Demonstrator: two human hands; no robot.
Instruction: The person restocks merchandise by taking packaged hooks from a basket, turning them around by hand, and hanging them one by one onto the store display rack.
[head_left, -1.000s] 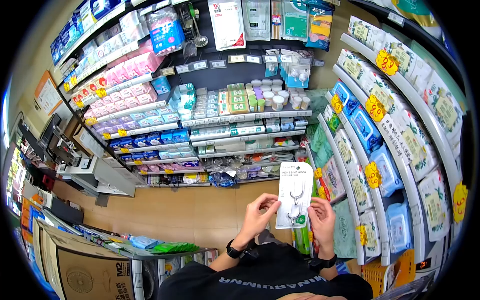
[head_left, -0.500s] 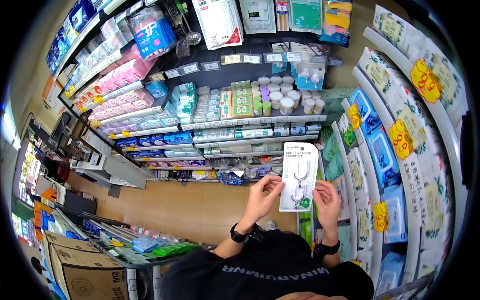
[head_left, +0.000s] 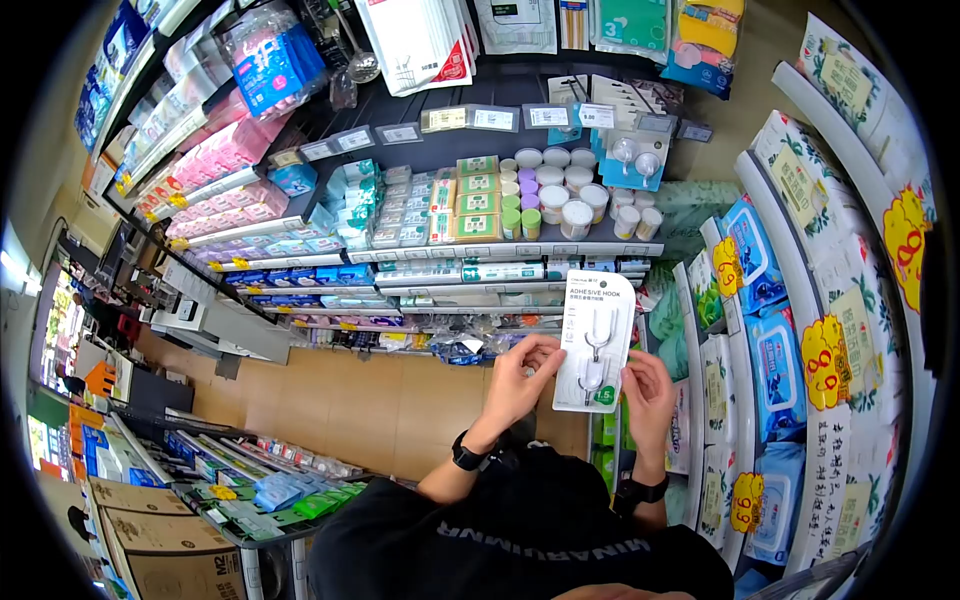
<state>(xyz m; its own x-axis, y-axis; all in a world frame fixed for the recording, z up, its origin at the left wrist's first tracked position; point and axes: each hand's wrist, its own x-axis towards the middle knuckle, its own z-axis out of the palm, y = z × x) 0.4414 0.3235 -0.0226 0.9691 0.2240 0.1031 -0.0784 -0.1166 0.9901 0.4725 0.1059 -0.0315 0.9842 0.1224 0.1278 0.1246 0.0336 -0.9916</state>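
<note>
Between my hands is a white blister pack of adhesive hooks (head_left: 594, 342), upright and facing me, with two metal hooks showing through its clear plastic. My left hand (head_left: 520, 382) pinches the pack's left edge between thumb and fingers. On its right edge, lower down, my right hand (head_left: 650, 398) grips with thumb and curled fingers. Both wrists wear dark bands. Ahead of the pack, similar hook packs (head_left: 632, 160) hang from the shelf rack above several round tubs (head_left: 576, 218).
Shelves (head_left: 400, 252) of boxed goods run across the front and left. Close on the right stands a shelf with blue wipes packs (head_left: 775, 370) and yellow price tags. A low display (head_left: 260, 500) and cardboard boxes (head_left: 165, 540) are at lower left; tiled floor (head_left: 400, 400) lies between.
The view has moved nearer the front shelf, whose goods now look larger. Both hands keep hold of the hook pack, which sits slightly higher and further left in view.
</note>
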